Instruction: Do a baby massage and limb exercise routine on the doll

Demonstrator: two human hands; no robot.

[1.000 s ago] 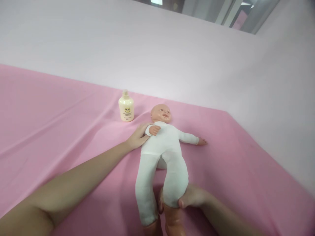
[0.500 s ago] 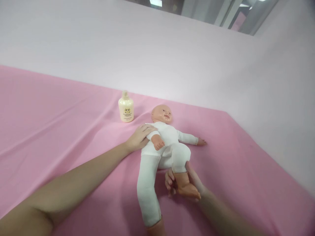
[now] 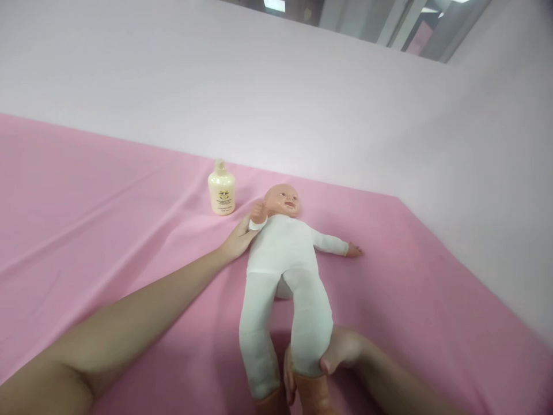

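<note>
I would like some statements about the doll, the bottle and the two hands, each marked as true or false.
1. The baby doll lies face up on the pink sheet. True.
2. The right hand grips the doll's lower leg. True.
3. The left hand holds the cream bottle. False: it is at the doll's raised arm, and the bottle stands apart.
4. The bottle lies on its side. False: it stands upright.
5. The doll wears a white suit. True.
</note>
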